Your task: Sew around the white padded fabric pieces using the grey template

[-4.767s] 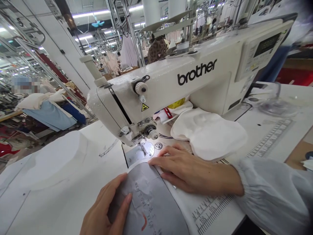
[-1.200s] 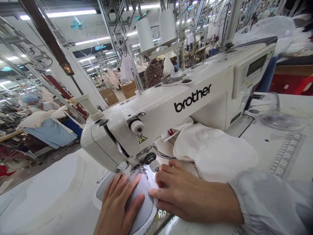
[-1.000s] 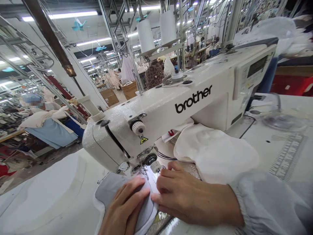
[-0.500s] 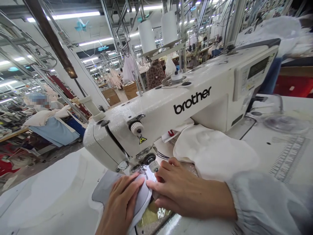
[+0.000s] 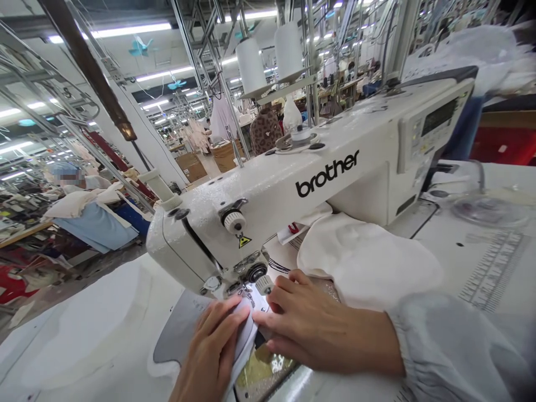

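Note:
A white Brother sewing machine [image 5: 276, 184] stands before me, its needle area and presser foot [image 5: 245, 290] lit by a small lamp. Under the foot lies a piece of pale grey fabric [image 5: 178, 329] layered with white. My left hand [image 5: 218, 335] rests on this fabric just left of the foot, fingers stretched out and pressing it down; its thumb is hidden. To the right of the foot, my right hand [image 5: 310, 324] has its fingers spread, with the index fingertip against the fabric's edge. The needle tip is too small to make out.
White fabric [image 5: 364, 257] lies bunched under the machine's arm. A clear round plastic piece [image 5: 486, 209] and a printed ruler scale [image 5: 494, 273] are on the table at right. Thread cones [image 5: 288, 50] stand behind. A person [image 5: 69, 173] is at far left.
The grey fabric has turned slightly beneath the foot, and its visible part by the fingertips is narrower. My left hand has shifted a little to the right; my right hand has barely moved.

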